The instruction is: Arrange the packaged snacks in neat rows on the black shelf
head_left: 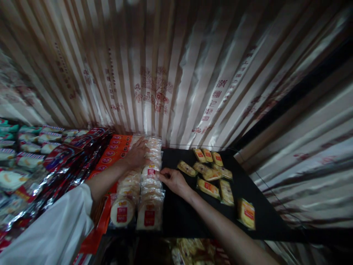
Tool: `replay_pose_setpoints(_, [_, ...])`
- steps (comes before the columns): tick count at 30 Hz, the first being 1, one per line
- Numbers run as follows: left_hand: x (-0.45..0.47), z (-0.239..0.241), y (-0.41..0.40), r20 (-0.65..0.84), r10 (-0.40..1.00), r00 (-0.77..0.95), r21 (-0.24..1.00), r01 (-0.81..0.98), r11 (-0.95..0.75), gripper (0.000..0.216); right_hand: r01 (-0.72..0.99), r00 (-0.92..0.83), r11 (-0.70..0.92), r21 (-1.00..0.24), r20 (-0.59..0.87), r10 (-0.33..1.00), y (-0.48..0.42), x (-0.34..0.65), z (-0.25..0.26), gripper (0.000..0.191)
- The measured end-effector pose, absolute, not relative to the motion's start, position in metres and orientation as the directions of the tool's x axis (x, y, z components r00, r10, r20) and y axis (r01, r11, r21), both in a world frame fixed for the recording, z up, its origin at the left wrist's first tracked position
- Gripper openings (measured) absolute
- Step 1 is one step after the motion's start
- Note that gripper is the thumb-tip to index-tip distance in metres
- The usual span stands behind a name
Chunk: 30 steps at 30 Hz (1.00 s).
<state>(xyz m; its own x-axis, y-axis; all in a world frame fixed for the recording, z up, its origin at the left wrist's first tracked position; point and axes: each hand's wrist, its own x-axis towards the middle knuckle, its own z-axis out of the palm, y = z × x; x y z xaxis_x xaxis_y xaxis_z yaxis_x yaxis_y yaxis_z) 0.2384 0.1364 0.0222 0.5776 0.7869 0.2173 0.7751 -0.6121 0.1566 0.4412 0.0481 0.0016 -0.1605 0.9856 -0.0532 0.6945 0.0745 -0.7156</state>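
My left hand (137, 152) lies on top of the rows of clear packets of round pale crackers (150, 184) standing on a black shelf (182, 213), fingers bent over the far packets. My right hand (172, 180) pinches the right edge of one cracker packet in the right-hand row, fingers closed on it. Both rows run from the shelf's front edge back to the wall. Each packet carries a red label.
Several small yellow snack packets (211, 173) lie loose on the shelf to the right of my hands. Orange-red packets (111, 154) and dark red foil bags (68, 158) fill the shelf to the left. Striped printed sheeting (165, 73) hangs behind. More yellow packets (190, 252) show on a lower shelf.
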Motion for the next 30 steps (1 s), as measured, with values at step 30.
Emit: replay_pose_setpoints(30, [0.239,0.026,0.119,0.147,0.791,0.594,0.175,0.772,-0.611,0.062,0.565,-0.176,0.021,-0.825,-0.095,0.980,0.037,0.443,-0.007,0.025])
